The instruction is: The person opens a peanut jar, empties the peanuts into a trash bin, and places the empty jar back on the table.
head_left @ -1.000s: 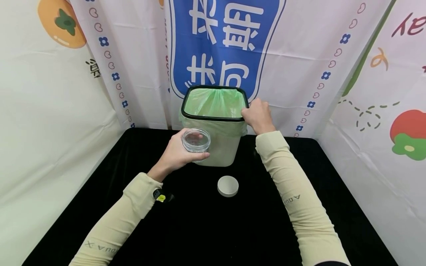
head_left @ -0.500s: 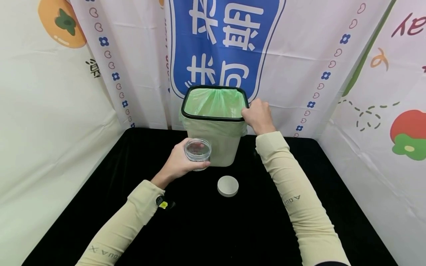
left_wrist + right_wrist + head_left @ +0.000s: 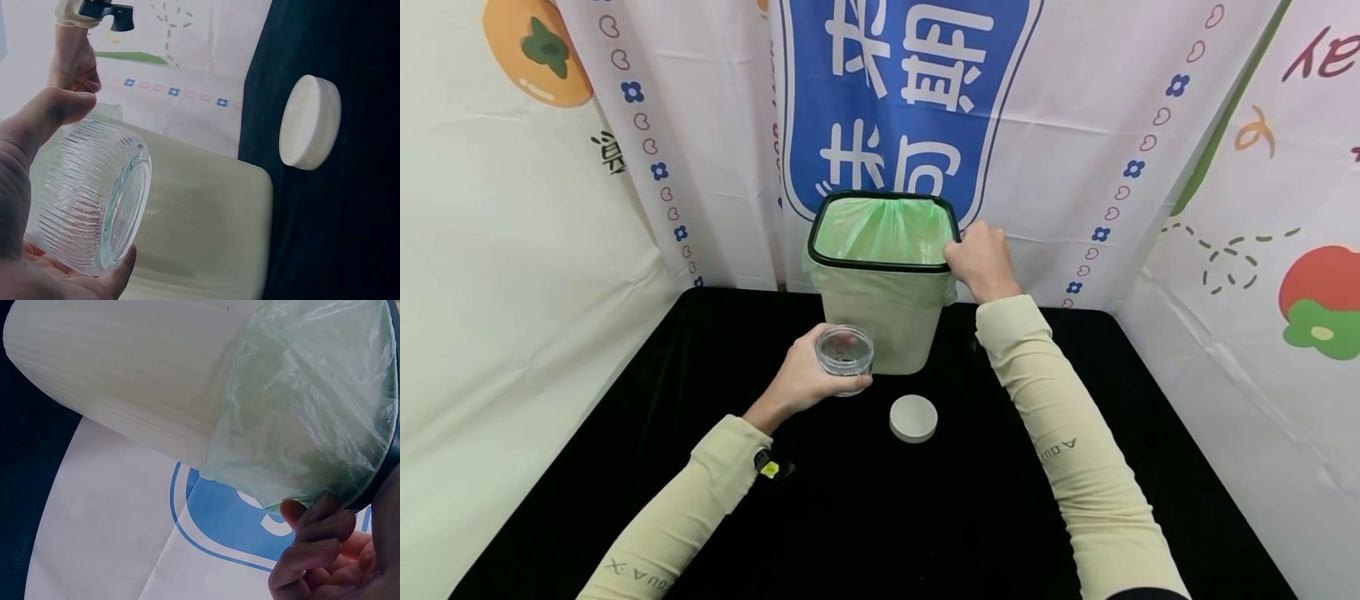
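Observation:
In the head view my left hand grips a clear glass jar in front of the bin, its open mouth facing up. The left wrist view shows ribbed sides on the jar and fingers and thumb curved round it. My right hand holds the right side of the black rim of a pale trash bin. A thin green bag lines the bin and folds over its rim. In the right wrist view curled fingers are at the edge of that bag.
A round white lid lies on the black cloth in front of the bin, to the right of the jar. Printed white curtains hang behind and on both sides. The bin stands close to the back curtain.
My left hand has moved down and toward me with the jar, lower along the bin's front. The right hand stays at the rim, and the bin and lid have not moved.

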{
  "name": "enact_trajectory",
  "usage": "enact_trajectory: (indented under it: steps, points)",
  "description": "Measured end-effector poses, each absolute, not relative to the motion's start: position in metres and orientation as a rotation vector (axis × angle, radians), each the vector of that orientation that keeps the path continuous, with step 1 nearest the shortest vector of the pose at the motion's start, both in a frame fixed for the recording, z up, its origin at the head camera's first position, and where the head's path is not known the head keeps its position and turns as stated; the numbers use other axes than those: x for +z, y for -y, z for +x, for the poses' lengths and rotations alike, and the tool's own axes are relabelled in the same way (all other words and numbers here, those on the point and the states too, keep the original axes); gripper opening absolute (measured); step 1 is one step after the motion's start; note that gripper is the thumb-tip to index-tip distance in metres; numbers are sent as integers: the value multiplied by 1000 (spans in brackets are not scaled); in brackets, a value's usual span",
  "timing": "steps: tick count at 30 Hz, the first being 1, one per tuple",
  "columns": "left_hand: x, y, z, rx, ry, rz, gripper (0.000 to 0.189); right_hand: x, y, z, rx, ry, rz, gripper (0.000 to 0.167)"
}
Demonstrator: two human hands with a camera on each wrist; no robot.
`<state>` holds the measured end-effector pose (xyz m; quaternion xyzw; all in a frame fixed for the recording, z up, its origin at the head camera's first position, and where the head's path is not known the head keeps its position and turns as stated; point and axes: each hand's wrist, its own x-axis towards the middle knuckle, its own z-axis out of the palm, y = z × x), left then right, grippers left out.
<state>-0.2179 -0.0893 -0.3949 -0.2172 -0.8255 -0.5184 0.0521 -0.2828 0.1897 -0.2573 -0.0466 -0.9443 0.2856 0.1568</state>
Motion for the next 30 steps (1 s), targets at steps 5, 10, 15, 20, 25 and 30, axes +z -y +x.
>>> enact_trajectory:
  steps: [5, 10, 15, 20, 25, 30]
  points:
    - [-406, 90, -219, -1578, 2532, -656, 70, -258, -190, -284, 818, 2705, -144, 32]
    - [-416, 90, -220, -1606, 2546, -644, 69, -259, -190, -284, 810, 2701, -136, 31]
    - [-423, 88, -220, -1626, 2559, -646, 68, -259, -191, -285, 811, 2699, -135, 31]
    - [-428, 86, -219, -1629, 2561, -660, 69, -260, -191, -285, 809, 2698, -134, 32]
    - [-436, 84, -222, -1641, 2565, -652, 70, -259, -190, -285, 813, 2695, -128, 32]
    - [-445, 83, -226, -1635, 2592, -630, 71, -258, -190, -284, 810, 2691, -123, 33]
